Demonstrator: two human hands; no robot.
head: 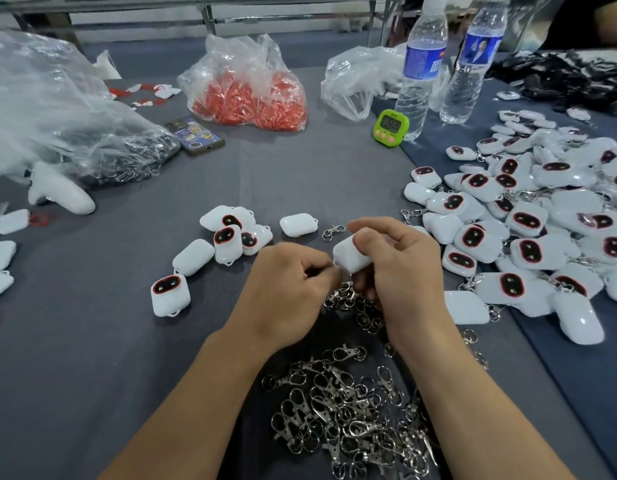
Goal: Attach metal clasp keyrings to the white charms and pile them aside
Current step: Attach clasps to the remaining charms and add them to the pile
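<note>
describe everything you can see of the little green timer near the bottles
The green timer is a small lime-green plastic block with rounded corners. Its front has a dark display, digits too blurred to read, above a row of three pink round buttons. It stands on the grey cloth, leaning slightly back, facing the camera. A clear water bottle has its base close behind the timer's right side; whether they touch is unclear.

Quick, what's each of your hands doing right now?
Left hand: curled beside the white charm; what it holds cannot be told.
Right hand: holding the white charm.
</note>
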